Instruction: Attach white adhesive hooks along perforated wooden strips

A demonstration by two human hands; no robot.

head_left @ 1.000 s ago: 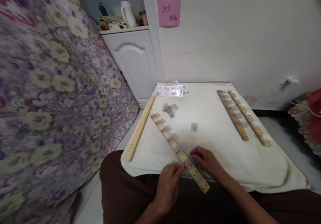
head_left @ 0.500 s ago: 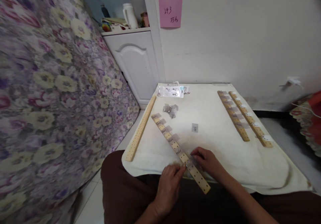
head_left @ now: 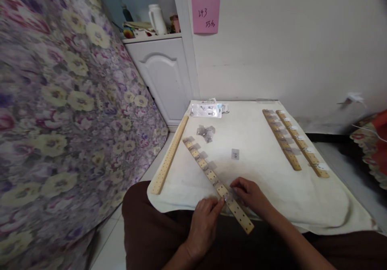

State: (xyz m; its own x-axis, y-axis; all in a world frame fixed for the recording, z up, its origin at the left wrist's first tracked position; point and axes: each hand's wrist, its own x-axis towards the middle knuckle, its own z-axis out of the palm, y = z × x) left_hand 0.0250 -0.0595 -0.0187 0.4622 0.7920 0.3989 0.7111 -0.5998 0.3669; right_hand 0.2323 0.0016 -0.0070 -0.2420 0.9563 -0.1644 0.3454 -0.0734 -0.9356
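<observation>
A long perforated wooden strip lies slantwise on the cream cloth, with small clear packets fastened along its far half. My left hand pinches a small clear packet against the strip's near part. My right hand has its fingers curled on the same spot from the other side. A single loose packet lies just beyond the hands. A small heap of packets sits farther back.
A bare perforated strip lies along the cloth's left edge. Two strips carrying packets lie at the right. A blister pack rests at the far edge. Floral bedding rises on the left, a white cabinet behind.
</observation>
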